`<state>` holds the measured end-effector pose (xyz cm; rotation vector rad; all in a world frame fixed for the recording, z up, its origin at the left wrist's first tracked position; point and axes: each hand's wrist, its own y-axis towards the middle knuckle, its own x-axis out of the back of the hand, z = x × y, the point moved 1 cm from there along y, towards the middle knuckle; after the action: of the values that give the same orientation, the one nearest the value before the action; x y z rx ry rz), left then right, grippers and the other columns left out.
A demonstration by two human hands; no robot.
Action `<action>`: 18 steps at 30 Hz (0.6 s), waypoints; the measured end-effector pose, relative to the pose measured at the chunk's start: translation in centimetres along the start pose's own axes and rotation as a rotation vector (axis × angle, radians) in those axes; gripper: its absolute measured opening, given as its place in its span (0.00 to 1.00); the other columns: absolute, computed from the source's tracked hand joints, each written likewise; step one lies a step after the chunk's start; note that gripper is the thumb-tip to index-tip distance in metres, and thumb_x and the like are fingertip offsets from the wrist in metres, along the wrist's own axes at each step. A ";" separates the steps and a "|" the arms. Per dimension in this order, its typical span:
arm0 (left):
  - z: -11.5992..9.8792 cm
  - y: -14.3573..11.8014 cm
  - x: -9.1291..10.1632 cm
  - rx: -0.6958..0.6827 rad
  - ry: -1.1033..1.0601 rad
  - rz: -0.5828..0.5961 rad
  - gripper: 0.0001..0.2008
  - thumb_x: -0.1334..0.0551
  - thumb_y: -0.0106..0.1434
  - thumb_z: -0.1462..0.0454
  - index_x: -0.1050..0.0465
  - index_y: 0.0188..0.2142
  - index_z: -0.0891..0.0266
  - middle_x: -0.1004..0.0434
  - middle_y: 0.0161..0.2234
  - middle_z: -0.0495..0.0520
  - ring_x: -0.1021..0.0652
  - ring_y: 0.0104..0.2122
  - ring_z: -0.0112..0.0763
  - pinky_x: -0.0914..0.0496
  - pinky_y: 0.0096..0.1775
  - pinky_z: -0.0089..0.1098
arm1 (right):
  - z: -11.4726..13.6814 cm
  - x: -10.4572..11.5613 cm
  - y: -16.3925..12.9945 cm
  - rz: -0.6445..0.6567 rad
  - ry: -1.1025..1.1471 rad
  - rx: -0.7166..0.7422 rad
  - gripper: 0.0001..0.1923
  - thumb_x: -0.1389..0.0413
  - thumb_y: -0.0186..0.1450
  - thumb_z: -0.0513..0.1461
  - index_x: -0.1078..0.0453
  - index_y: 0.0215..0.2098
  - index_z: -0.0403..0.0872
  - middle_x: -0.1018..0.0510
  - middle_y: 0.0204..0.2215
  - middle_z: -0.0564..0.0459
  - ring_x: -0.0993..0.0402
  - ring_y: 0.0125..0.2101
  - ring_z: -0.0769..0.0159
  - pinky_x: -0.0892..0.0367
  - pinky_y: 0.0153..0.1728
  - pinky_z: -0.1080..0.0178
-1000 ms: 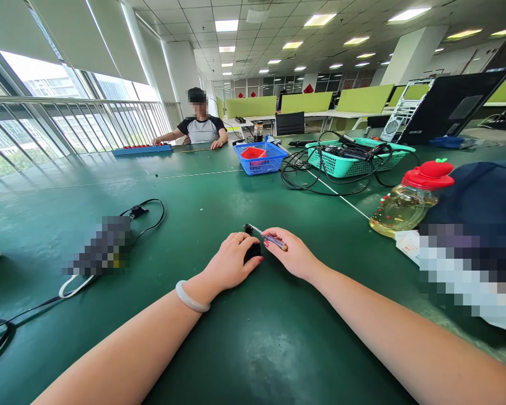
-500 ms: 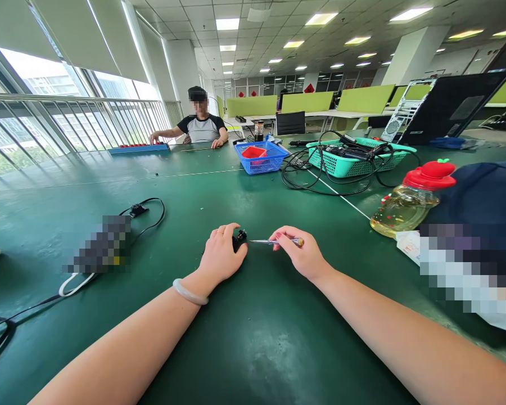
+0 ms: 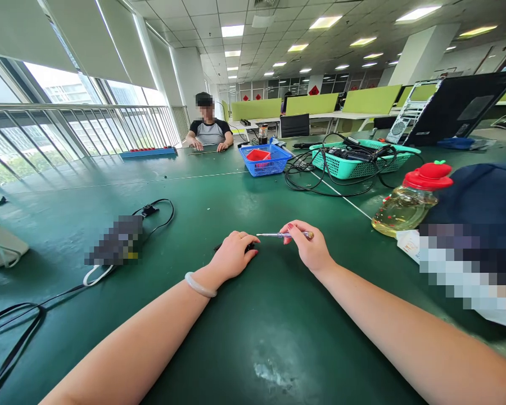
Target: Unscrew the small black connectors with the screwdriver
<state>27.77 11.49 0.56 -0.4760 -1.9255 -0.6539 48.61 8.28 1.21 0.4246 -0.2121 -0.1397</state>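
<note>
Over there, a blue perforated plastic basket [image 3: 267, 168] is holding a red plastic tray [image 3: 258, 156], a turquoise perforated basket [image 3: 354, 170] is spilling black cables [image 3: 349, 153], and a clear red-lidded bottle [image 3: 406, 206] is sitting beside dark-blue fabric [image 3: 480, 197].

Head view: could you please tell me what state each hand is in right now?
Left hand: closed on a small black object, mostly hidden underneath.
Right hand: closed on a slim metal-shafted screwdriver with a translucent handle.
</note>
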 end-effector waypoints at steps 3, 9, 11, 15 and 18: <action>-0.3 -0.2 0.1 0.021 0.015 0.011 0.11 0.39 0.65 0.62 0.25 0.46 0.57 0.22 0.44 0.53 0.27 0.46 0.40 0.32 0.52 0.42 | 0.1 0.1 0.0 -0.012 -0.002 -0.007 0.17 0.49 0.65 0.48 0.27 0.26 0.48 0.27 0.20 0.54 0.30 0.27 0.63 0.37 0.34 0.61; -1.2 -2.9 1.2 0.000 -0.040 0.039 0.09 0.37 0.64 0.61 0.24 0.43 0.56 0.22 0.42 0.52 0.27 0.44 0.38 0.30 0.50 0.39 | 0.3 0.3 -0.1 -0.039 0.006 -0.003 0.17 0.48 0.64 0.49 0.27 0.26 0.48 0.28 0.20 0.54 0.30 0.27 0.63 0.35 0.34 0.61; -1.0 -5.4 2.2 -0.010 -0.056 0.050 0.08 0.38 0.64 0.61 0.25 0.43 0.56 0.22 0.42 0.52 0.26 0.44 0.37 0.30 0.50 0.38 | 0.2 0.4 -0.1 -0.040 0.014 -0.005 0.17 0.48 0.63 0.50 0.27 0.26 0.48 0.28 0.20 0.54 0.30 0.27 0.63 0.34 0.33 0.61; 1.3 -11.7 5.0 0.053 -0.023 0.042 0.08 0.40 0.64 0.58 0.25 0.41 0.55 0.22 0.42 0.52 0.25 0.44 0.37 0.30 0.49 0.38 | 0.0 0.4 -0.1 -0.035 0.011 0.002 0.18 0.48 0.64 0.50 0.27 0.26 0.48 0.28 0.20 0.54 0.31 0.26 0.64 0.35 0.32 0.62; 4.5 -16.1 7.7 0.216 0.086 -0.020 0.10 0.41 0.63 0.55 0.24 0.39 0.54 0.20 0.41 0.52 0.23 0.44 0.40 0.31 0.52 0.42 | 0.1 0.3 -0.1 -0.026 0.000 -0.001 0.18 0.48 0.63 0.51 0.27 0.26 0.48 0.28 0.19 0.54 0.31 0.26 0.64 0.35 0.32 0.61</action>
<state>12.00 2.20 2.21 -0.2877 -1.8950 -0.4645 48.85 8.08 1.32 0.4269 -0.2062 -0.1657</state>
